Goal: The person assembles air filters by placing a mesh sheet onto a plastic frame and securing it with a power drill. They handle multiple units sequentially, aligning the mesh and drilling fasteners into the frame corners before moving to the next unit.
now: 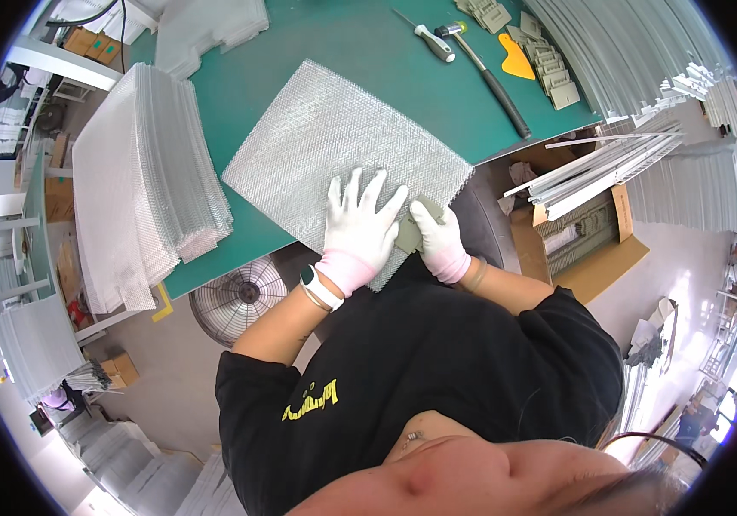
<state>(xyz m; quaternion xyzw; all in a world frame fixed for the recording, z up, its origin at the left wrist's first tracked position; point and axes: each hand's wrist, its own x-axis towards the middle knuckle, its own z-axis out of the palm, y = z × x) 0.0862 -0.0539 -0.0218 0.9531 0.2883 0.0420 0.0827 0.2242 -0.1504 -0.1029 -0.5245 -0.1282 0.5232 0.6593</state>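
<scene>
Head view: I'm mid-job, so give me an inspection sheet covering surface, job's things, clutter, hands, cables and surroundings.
Surface: green tabletop, bare in its middle.
Job's things: silver mesh panel, near corner overhanging the edge; grey-green plate on it.
Clutter: screwdriver, black-handled hammer, yellow scraper.
Hands: both gloved; left hand spread on the panel, right hand holding the plate.
Cables: black cable, far left.
Surroundings: stacked mesh panels left, round fan below, open cardboard box right.
</scene>
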